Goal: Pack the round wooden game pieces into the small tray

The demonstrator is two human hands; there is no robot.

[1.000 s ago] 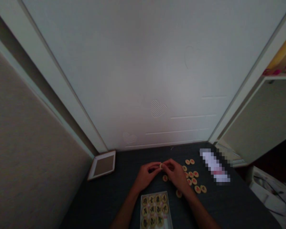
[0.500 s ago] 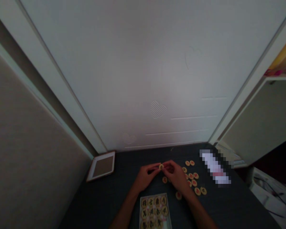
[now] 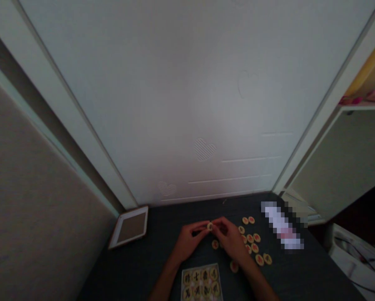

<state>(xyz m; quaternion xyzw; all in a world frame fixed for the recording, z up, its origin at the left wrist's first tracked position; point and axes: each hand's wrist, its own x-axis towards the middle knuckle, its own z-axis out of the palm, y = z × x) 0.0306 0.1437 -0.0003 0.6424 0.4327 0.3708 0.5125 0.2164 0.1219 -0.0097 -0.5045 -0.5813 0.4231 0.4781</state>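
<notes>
beyond the shallow, pale-rimmed rectangular tray (image 3: 181, 279) rises a smooth white panel (image 3: 187, 96) with raised heart shapes. the panel's foot meets the back edge of the dark, flat counter (image 3: 162, 234) that carries the tray. well to the tray's left and beyond it sits a rectangular brown-edged frame (image 3: 133, 228) with a white border; well to its right and beyond is a long pale object (image 3: 281, 225), too blocky to make out.

just beyond the tray, the left hand (image 3: 189, 241) and right hand (image 3: 233, 237) meet over the counter, the grip of each drawn into a fingertip pinch on one small, round, tan disc (image 3: 210, 226) with a dark mark.

the tray shows two rows of four black-marked discs (image 3: 196, 276); its near end is cut off. about a dozen loose discs (image 3: 250, 238), mostly red-marked, lie right of and beyond the tray, so the set looks partly boxed. that side seems tight, one disc (image 3: 234, 266) touching or partly under the right forearm; left of the tray, room runs wider, up to the frame.
</notes>
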